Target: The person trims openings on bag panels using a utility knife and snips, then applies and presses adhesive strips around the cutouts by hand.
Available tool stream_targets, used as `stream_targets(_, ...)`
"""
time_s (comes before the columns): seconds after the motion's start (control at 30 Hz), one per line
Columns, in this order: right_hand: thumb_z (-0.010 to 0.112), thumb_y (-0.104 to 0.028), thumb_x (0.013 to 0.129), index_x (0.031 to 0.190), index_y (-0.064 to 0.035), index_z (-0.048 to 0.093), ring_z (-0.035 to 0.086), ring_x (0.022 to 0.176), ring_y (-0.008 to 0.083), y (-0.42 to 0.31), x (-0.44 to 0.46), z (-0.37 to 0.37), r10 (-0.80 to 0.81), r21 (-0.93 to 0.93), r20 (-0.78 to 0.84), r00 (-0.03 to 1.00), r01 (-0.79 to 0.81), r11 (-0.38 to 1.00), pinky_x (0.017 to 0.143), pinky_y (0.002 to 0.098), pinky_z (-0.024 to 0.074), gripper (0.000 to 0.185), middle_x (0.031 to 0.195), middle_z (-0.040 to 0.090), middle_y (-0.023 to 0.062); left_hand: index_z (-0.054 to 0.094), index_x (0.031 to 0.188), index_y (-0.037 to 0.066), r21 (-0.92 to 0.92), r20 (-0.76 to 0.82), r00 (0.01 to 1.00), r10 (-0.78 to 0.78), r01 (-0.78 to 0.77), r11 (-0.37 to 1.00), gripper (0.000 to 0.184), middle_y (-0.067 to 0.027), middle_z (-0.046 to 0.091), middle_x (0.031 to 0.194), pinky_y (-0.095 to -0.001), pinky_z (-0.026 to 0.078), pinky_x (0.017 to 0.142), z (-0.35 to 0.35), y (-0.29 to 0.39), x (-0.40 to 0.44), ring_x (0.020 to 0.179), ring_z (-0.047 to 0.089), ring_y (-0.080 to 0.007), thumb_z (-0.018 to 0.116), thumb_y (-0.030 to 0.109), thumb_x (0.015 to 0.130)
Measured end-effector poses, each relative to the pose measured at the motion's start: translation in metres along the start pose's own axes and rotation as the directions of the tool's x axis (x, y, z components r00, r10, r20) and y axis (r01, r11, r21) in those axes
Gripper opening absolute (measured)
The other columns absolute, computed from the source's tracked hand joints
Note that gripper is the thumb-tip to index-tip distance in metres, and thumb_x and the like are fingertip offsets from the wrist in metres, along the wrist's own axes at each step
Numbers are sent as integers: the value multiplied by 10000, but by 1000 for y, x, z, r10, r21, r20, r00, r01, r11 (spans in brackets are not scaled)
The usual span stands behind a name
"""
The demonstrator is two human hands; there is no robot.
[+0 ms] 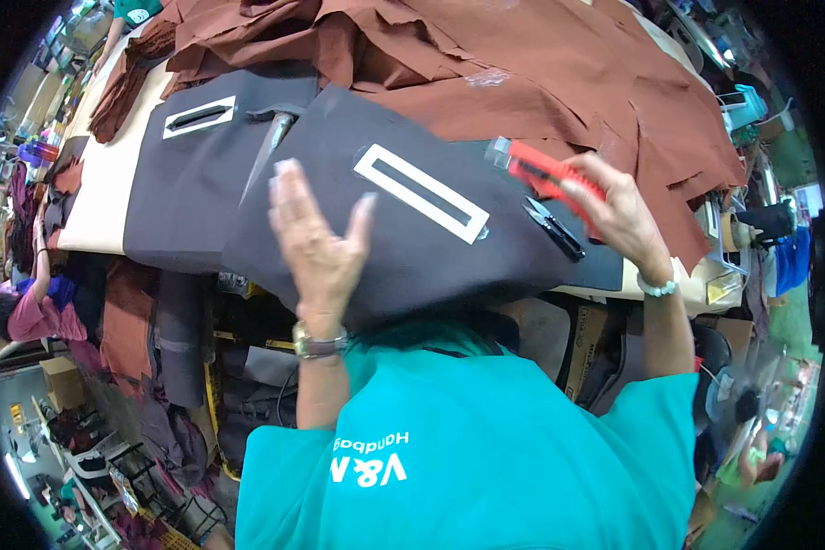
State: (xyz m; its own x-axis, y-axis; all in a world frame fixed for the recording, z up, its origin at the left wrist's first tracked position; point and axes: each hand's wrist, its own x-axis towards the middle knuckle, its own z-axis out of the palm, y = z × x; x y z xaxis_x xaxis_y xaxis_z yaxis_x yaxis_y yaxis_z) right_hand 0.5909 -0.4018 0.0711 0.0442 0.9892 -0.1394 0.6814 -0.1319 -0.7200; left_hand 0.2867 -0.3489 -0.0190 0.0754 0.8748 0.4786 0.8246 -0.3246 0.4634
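The left hand (pixel 312 252) is open, spread over the dark panel (pixel 399 252) on the table (pixel 105 197); the right hand (pixel 619 211) grips the red tool (pixel 548 171), probably so its far end (pixel 498 153) remains free.

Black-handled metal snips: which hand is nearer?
Right. The right hand, gripping a red handheld tool, is up and right of the snips; the left hand is farther off to their left, over dark grey sheeting.

The frame (pixel 417 202) and, apparently, snips (pixel 555 228) to its right lie on the panel (pixel 403 252), cloth (pixel 541 55) behind.
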Motion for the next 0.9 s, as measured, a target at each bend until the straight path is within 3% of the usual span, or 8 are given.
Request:
stream_targets(0.2,553,-191,860,914,-44,589,569,747,302,78,39,22,-351,-438,-518,780,110,892,688,395,451,161,788,568,161,420,1294,-33,419,-1,992,-128,117,900,578,-183,338,1403,-549,259,1025,-4,-63,-10,1304,303,-347,532,350,875)
stream_targets(0.43,612,-178,803,946,-40,573,529,818,295,43,-1,36,-368,-559,-479,797,47,828,697,390,415,203,876,536,127,637,980,48,481,-83,996,-26,63,875,181,-76,602,1147,-575,228,1033,2,-64,-9,1171,491,-267,547,166,876)
stream_targets(0.53,668,-124,744,956,-24,559,554,816,302,30,-32,49,-220,-403,-325,920,75,912,709,387,433,258,861,565,132,608,970,38,190,-265,961,-79,133,973,159,-118,632,1021,-521,286,1001,0,-62,5,1014,577,-284,523,151,897)
stream_targets(0.6,676,-84,722,938,-12,566,564,792,301,37,-33,55,-143,-293,-319,937,46,955,705,380,444,253,830,571,135,546,900,3,-159,-308,934,-179,135,978,137,-159,582,735,-367,417,629,-9,-49,18,641,552,-261,485,122,926)
stream_targets(0.73,668,-26,693,872,30,568,552,683,247,40,-27,50,-7,-71,-251,968,-11,997,647,335,443,213,739,561,133,569,852,-50,-430,326,889,-322,443,787,391,-62,486,626,-315,400,550,-25,-49,44,585,434,-112,544,336,907)
stream_targets(0.8,646,24,693,836,30,586,583,666,238,40,-25,49,-140,-191,-261,955,91,977,632,327,463,155,750,585,141,603,835,-96,-43,637,622,-454,617,785,596,-98,577,665,-331,444,603,-30,-52,54,633,534,-136,623,498,800)
stream_targets(0.87,628,20,724,839,41,596,577,648,187,32,-24,43,-65,-86,-262,963,44,995,610,296,460,122,739,583,121,618,792,-135,23,508,793,-336,378,925,701,-179,621,684,-345,471,655,-38,-41,43,687,615,-179,681,557,702)
stream_targets(0.9,617,15,745,863,38,598,570,647,168,29,-21,42,-65,-14,-297,953,64,998,608,286,459,122,741,585,106,625,788,-130,-87,697,669,-260,438,895,619,-209,621,671,-343,477,645,-46,-40,48,689,641,-207,685,483,726)
